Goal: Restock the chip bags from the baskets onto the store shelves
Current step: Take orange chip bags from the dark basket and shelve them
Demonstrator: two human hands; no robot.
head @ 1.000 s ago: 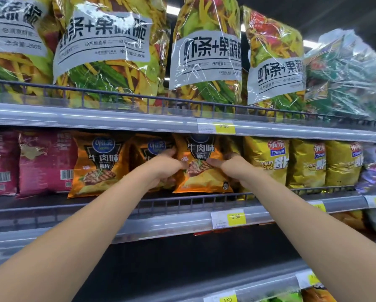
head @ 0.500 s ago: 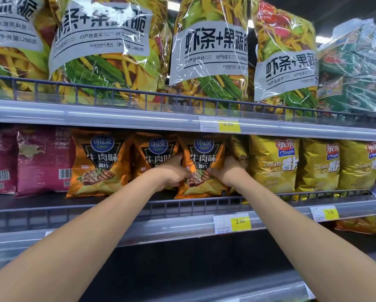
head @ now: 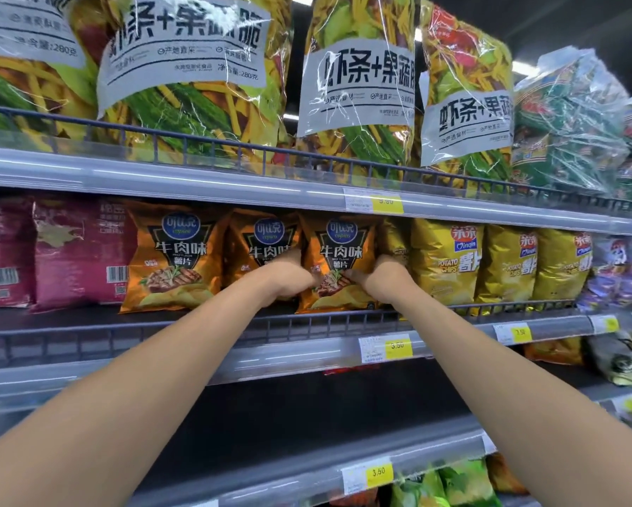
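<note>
An orange beef-flavour chip bag point(head: 338, 250) stands upright on the middle shelf point(head: 307, 354), behind its low wire rail. My left hand point(head: 289, 274) grips the bag's left edge and my right hand point(head: 382, 278) grips its right edge, fingers meeting over the lower front. Two more orange bags of the same kind point(head: 173, 258) point(head: 261, 243) stand to its left; my left hand covers part of the nearer one. No basket is in view.
Yellow potato chip bags point(head: 450, 261) stand right of the held bag, dark red bags point(head: 76, 250) at far left. Large clear bags of shrimp sticks point(head: 358, 82) fill the top shelf. Lower shelves hold green and orange bags point(head: 450, 483). Yellow price tags point(head: 397, 345) line the shelf fronts.
Both hands have pushed the orange bag further back and more upright on the shelf. The camera has moved closer and shifted slightly left.
</note>
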